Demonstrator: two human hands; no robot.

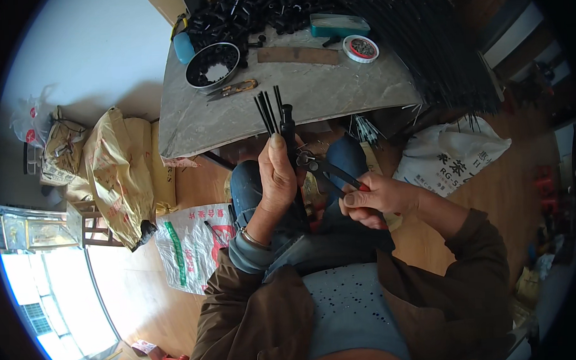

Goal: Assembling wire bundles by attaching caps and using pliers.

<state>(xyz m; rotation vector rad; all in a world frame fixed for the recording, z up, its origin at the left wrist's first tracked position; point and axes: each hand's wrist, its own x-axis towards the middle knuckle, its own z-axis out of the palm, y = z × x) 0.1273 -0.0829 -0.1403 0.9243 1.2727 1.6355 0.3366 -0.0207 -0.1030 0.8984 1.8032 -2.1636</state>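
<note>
My left hand (pixel 275 171) is closed around several thin black rods (pixel 265 112) that stick up above the thumb. Beside them, at the same hand, stands a thicker black tube with a capped end (pixel 287 121); its lower part is hidden. My right hand (pixel 372 200) grips the handles of a pair of pliers (pixel 334 172), with a bit of red showing at the fingers. The pliers' round metal head meets the black tube next to my left hand. Whether the jaws bite on it cannot be made out. Both hands are above my lap, before the table.
On the grey table (pixel 172 130) lie a heap of black tubular parts (pixel 244 16), a metal bowl (pixel 213 67), a utility knife (pixel 239 87), a brown strip (pixel 297 55) and a round white tub (pixel 361 48). Long black rods (pixel 449 60) overhang the right edge. Sacks (pixel 119 167) stand left.
</note>
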